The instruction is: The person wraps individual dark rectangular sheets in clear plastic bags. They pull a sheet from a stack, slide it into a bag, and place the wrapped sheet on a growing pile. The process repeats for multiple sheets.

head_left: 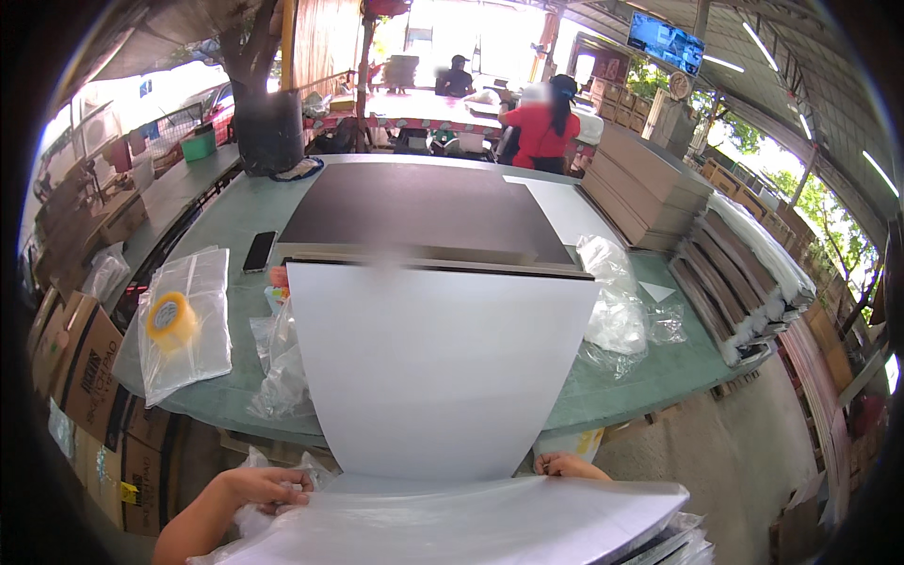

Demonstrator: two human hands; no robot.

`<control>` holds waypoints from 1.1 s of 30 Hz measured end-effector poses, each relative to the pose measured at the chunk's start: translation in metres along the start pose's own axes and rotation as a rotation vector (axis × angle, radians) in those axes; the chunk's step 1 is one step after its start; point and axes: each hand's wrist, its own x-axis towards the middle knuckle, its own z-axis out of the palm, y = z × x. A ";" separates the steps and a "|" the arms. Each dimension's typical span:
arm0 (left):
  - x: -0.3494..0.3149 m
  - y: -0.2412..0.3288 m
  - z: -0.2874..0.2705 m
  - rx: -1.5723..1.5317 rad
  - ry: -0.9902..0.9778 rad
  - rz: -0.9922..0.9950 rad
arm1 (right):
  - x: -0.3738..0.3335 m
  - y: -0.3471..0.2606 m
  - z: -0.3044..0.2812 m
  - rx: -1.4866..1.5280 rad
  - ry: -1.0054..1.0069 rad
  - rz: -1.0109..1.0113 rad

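Observation:
A large white board (443, 367) slants down toward me from the table, its dark far edge resting against a dark brown board (414, 207). Its near end meets a clear plastic bag (490, 513) lying over a stack of white boards at the bottom of the view. My left hand (268, 487) is closed with curled fingers on the bag's crumpled left edge. At the right side of the bag's mouth, my right hand (568, 466) is closed on its edge, close to the board's lower right corner. Both thumbs are partly hidden by plastic.
On the green table (471, 160) lie a phone (260, 251), a yellow tape roll (170, 321) on flat plastic bags (202, 358) and crumpled plastic (612, 301). Grey boards (650, 188) and wrapped stacks (734, 273) stand right. Cartons (89, 377) sit left. A person in red (546, 132) stands beyond.

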 end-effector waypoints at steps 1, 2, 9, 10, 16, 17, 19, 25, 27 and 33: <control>0.020 -0.018 -0.010 0.010 0.040 -0.021 | 0.001 0.000 0.002 -0.045 -0.015 -0.026; 0.039 -0.035 -0.020 0.022 0.083 -0.042 | 0.002 0.000 0.004 -0.054 -0.042 -0.023; 0.138 -0.065 -0.001 0.515 0.011 0.251 | 0.011 -0.036 0.017 -0.056 -0.195 0.102; 0.136 -0.058 0.012 0.590 -0.051 0.285 | 0.012 -0.031 0.019 -0.062 -0.201 0.105; 0.152 -0.087 -0.026 0.850 0.136 0.303 | 0.000 0.053 0.002 -0.148 0.015 0.349; 0.145 -0.089 -0.042 0.871 0.242 0.305 | 0.001 0.061 -0.009 -0.179 0.054 0.380; 0.109 -0.053 -0.069 0.817 0.466 0.394 | -0.010 0.024 -0.024 -0.144 0.188 0.382; -0.070 0.079 0.001 0.169 0.178 0.667 | -0.006 -0.124 0.003 0.322 -0.735 -0.552; -0.062 0.071 0.037 0.295 -0.305 0.645 | 0.014 -0.149 0.047 0.026 -1.102 -0.424; 0.161 -0.046 0.021 0.891 0.106 0.451 | 0.049 0.025 0.058 -0.333 -0.522 0.227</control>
